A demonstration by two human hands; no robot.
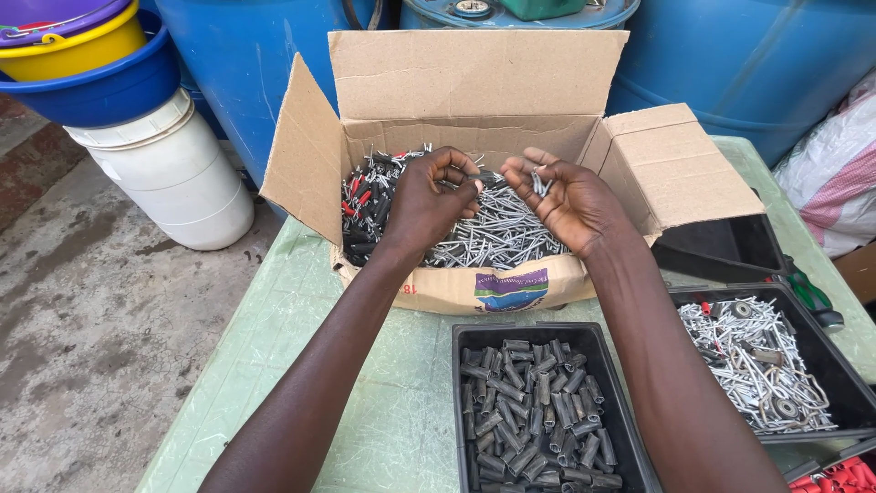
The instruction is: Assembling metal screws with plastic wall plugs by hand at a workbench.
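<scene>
Green table (274, 347), cardboard box (474, 91), blue barrels (246, 64) behind
</scene>
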